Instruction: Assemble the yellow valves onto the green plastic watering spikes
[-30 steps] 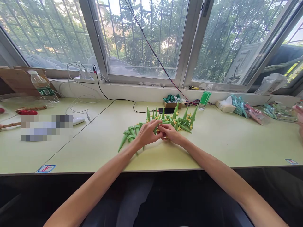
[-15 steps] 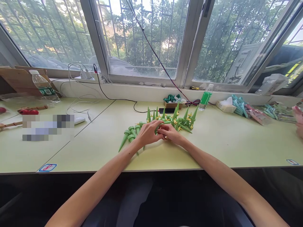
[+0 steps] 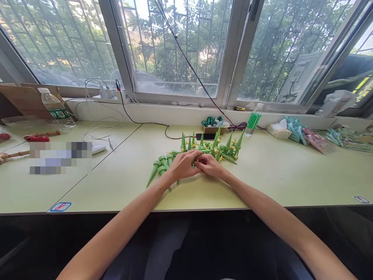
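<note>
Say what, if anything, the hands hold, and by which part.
The left hand and right hand seem to hold a green piece, mostly hidden; the part gripped cannot be told.

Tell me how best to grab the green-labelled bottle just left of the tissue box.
I'd grip the bottle around its green label, coming from the near side. The body is round and looks upright, with coiled cable close on its left and the window ledge behind.
</note>
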Motion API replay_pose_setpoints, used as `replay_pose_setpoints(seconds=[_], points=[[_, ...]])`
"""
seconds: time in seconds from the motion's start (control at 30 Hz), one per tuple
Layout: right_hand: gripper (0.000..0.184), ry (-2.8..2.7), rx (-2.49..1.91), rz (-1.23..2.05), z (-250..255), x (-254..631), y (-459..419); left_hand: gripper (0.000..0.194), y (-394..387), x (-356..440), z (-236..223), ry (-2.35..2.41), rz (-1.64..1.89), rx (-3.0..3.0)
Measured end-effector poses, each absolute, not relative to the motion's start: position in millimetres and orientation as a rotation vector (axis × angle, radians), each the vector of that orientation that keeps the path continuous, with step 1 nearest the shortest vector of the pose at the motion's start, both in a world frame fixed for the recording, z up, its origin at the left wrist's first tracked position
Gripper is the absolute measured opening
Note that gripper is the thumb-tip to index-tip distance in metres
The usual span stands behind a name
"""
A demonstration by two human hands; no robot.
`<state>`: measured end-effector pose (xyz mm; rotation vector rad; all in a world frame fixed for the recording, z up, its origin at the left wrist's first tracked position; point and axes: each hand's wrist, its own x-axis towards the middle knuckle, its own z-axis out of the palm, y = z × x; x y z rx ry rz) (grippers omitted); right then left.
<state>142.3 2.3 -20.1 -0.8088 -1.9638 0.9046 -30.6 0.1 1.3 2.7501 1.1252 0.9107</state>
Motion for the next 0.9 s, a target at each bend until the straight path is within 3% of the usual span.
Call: replay_pose_setpoints(seconds=[0.37, 0.9], points=[[0.017, -2.045, -0.834, 0.713, -19.5, 141.9, 0.6, 0.047, 1.8, -31.5, 0.2, 1.100, 0.901, 2.749], [0.026, -1.762, -0.772, 1.172, -11.6, 138.2, -3.4, 0.048, -0.2, -28.4, 0.2, 1.138, 1.099, 2.648]])
